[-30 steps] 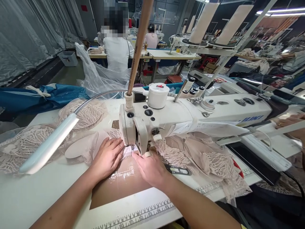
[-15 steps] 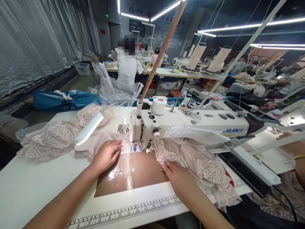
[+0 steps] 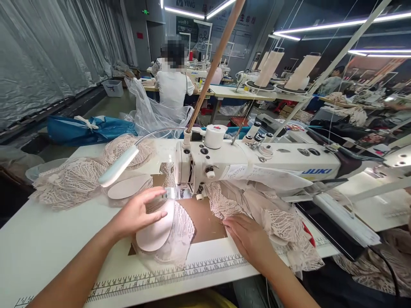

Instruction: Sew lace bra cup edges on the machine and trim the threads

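Observation:
My left hand [image 3: 136,212] grips a beige lace bra cup piece [image 3: 167,233] with a smooth padded inside, holding it just above the brown plate in front of the white sewing machine [image 3: 244,164]. My right hand [image 3: 248,239] rests flat, fingers stretched, on the edge of a heap of beige lace fabric [image 3: 272,218] to the right of the needle. The needle area lies between the two hands, under the machine head.
A pile of lace cups [image 3: 73,182] and a loose pad [image 3: 126,187] lie at the table's left under a gooseneck lamp [image 3: 117,167]. A printed ruler [image 3: 167,273] runs along the table's front edge. Another person [image 3: 173,83] sits at a table further back.
My left hand has pulled a lace cup away from the needle toward me. My right hand moved from beside the needle to the lace heap on the right. The camera rose.

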Available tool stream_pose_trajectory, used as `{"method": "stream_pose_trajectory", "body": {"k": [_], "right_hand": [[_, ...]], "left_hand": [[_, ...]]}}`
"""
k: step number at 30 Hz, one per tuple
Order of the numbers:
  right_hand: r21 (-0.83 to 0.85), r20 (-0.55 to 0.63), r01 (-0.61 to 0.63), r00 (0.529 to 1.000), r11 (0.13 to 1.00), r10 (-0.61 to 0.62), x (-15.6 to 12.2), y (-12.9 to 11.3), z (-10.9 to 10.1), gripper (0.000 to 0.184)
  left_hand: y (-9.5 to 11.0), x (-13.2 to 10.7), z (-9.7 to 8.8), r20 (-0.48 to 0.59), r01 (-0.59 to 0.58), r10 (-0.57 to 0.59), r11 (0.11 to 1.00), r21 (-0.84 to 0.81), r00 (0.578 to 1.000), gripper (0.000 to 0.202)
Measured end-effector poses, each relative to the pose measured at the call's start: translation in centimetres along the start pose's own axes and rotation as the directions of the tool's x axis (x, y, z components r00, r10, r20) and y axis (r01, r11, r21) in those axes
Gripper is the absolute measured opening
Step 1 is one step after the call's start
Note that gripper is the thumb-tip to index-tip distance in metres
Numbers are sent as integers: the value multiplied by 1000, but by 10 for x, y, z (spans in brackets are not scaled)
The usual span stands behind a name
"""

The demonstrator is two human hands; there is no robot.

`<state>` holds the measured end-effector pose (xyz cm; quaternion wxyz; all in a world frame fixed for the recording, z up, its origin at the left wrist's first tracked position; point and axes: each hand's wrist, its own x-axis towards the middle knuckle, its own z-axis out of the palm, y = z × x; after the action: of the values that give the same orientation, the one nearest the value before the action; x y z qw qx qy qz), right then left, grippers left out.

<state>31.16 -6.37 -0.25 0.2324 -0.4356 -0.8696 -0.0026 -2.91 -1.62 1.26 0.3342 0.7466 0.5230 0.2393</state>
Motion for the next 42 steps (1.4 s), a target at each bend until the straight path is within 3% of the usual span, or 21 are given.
{"method": "stream_pose_trajectory", "body": {"k": [3, 5, 9, 13, 16, 19, 24, 31, 42], "right_hand": [[94, -80, 32, 997, 995, -24, -3, -7, -7, 23], [194, -77, 9, 997, 981, 6, -3, -12, -8, 23], [397, 96, -122, 991, 910, 91, 12, -25, 0, 26], [492, 269, -226, 958, 841, 101, 46, -40, 11, 34], [509, 326, -250, 942, 824, 84, 71, -47, 18, 39], [522, 333, -241, 941, 818, 65, 89, -49, 24, 37], [685, 346, -287, 937, 670, 47, 100, -48, 31, 31], [653, 460, -403, 884, 641, 86, 103, -53, 30, 22], [722, 397, -395, 909, 568, 128, 100, -56, 43, 9]], "left_hand": [[-9, 17, 2, 90, 176, -163, 972, -158, 983, 66], [-9, 22, 6, 143, 213, -180, 939, -271, 973, 57], [-9, 20, 12, 229, 254, -176, 890, -380, 958, 30], [-7, 14, 12, 275, 293, -174, 822, -489, 946, 31], [-4, 9, 10, 314, 290, -122, 769, -569, 942, 30], [0, 7, 9, 349, 242, -27, 769, -591, 937, 29], [1, 7, 11, 375, 193, 83, 743, -641, 923, 30], [-2, 7, 19, 381, 191, 97, 738, -647, 919, 32], [-3, 10, 23, 419, 229, 77, 742, -630, 905, 44]]}}
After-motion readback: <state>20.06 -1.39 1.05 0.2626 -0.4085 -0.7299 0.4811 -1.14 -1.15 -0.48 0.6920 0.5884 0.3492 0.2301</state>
